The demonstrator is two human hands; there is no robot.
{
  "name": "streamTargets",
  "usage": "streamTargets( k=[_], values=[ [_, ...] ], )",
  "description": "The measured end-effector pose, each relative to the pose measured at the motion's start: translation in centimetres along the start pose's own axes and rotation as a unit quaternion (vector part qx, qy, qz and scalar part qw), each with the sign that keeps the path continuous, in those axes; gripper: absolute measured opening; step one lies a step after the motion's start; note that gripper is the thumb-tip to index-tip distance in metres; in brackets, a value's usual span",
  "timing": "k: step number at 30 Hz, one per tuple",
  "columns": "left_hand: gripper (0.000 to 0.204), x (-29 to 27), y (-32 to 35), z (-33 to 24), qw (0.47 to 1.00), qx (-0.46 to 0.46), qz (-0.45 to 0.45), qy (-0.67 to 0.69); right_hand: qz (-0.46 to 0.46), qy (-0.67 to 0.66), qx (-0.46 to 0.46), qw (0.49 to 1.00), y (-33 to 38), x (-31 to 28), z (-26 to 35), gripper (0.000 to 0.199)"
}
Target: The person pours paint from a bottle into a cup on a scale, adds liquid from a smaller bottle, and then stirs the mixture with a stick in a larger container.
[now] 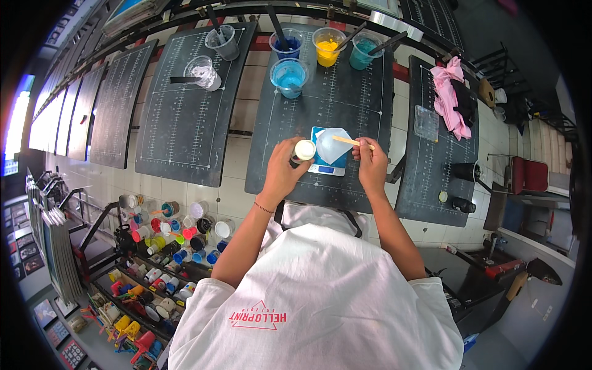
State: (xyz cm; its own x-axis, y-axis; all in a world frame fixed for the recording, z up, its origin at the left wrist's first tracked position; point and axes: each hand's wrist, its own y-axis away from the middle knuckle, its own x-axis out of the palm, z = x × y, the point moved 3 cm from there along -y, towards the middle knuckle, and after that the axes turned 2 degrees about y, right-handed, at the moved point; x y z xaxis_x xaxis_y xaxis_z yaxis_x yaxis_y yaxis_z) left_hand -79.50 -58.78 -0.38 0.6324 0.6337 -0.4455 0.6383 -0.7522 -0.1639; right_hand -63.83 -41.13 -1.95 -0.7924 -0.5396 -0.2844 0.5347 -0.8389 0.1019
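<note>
My left hand (281,168) is wrapped round a small jar (304,149) whose round top looks white; I cannot tell if that is a lid or its contents. The jar is at the left edge of a blue and white digital scale (327,170). On the scale lies a whitish, translucent piece (332,150), a sheet or a shallow container. My right hand (372,165) pinches a flat wooden stick (346,141), its far end over the whitish piece. The scale rests on a black board (271,129) marked with white rulers.
At the board's far end stand plastic cups of dark blue (287,45), light blue (289,78), yellow (327,48) and teal (366,52) paint with stirrers. The left board (179,135) bears two more cups. A pink cloth (452,98) lies on the right board; paint jars (198,209) crowd the lower left.
</note>
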Motion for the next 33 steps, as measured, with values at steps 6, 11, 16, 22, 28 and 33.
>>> streamTargets(
  k=[6,11,16,22,28,33],
  values=[
    [0.046,-0.1,0.0,-0.3,1.000,-0.002,0.005,-0.004,-0.002,-0.037,0.009,0.999,0.2,-0.1,0.2,0.030],
    [0.045,0.0,-0.2,-0.4,1.000,0.003,0.007,-0.007,0.021,-0.134,0.001,0.991,1.1,-0.8,3.7,0.028],
    [0.048,0.2,-0.7,-0.9,1.000,0.014,0.023,-0.015,0.108,-0.036,-0.063,0.992,2.4,0.0,7.8,0.023],
    [0.045,0.3,-1.2,-1.9,0.999,0.028,0.026,-0.022,0.123,0.132,-0.238,0.954,2.2,0.5,10.3,0.018],
    [0.043,0.3,-1.5,-2.3,0.999,0.030,0.024,-0.019,0.145,0.053,-0.119,0.981,1.2,0.9,8.4,0.023],
    [0.044,0.4,-1.9,-2.5,0.999,0.037,0.027,-0.026,0.171,-0.045,0.019,0.984,0.1,0.8,7.6,0.028]
  ],
)
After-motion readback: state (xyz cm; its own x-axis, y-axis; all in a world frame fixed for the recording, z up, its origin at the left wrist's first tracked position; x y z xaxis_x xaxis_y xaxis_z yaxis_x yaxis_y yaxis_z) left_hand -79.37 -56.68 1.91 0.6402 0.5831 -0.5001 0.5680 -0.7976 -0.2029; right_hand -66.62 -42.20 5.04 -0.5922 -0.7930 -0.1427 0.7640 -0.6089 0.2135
